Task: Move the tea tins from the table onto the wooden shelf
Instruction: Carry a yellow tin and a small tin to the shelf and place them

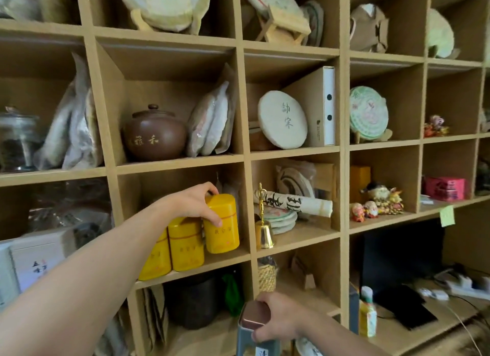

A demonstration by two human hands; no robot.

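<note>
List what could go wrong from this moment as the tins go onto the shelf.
1. The left hand holds the yellow tin from above at the right end of the compartment; the row looks tight, so easing it in could nudge the two yellow tins beside it.
2. The brass bell stands at the front edge of the next compartment; a passing arm might knock it off.
3. The right hand has a one-handed grip on the grey tin, which could slip.
</note>
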